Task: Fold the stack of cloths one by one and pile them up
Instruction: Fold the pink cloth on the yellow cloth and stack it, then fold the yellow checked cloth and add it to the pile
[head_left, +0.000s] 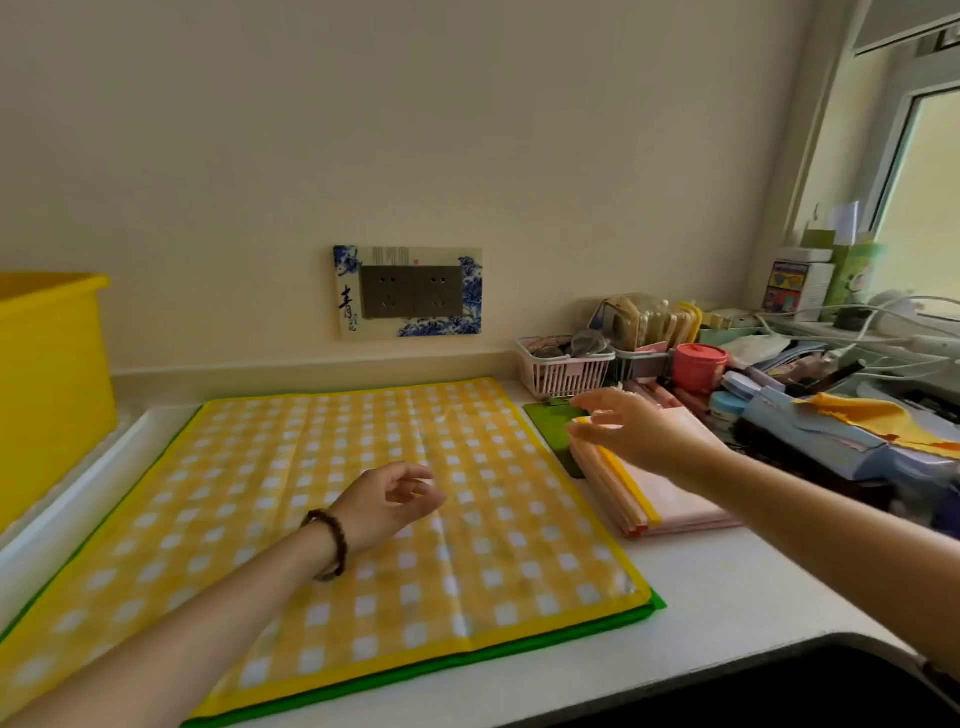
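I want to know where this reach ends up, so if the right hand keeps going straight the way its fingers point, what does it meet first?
Probably the green cloth beyond the folded pile under the right hand, though depth is unclear.

A home counter is showing here: a worktop running under a painted wall with a decorated socket plate, small baskets of glasses and clutter crowding its far right corner, cables trailing beside a window.
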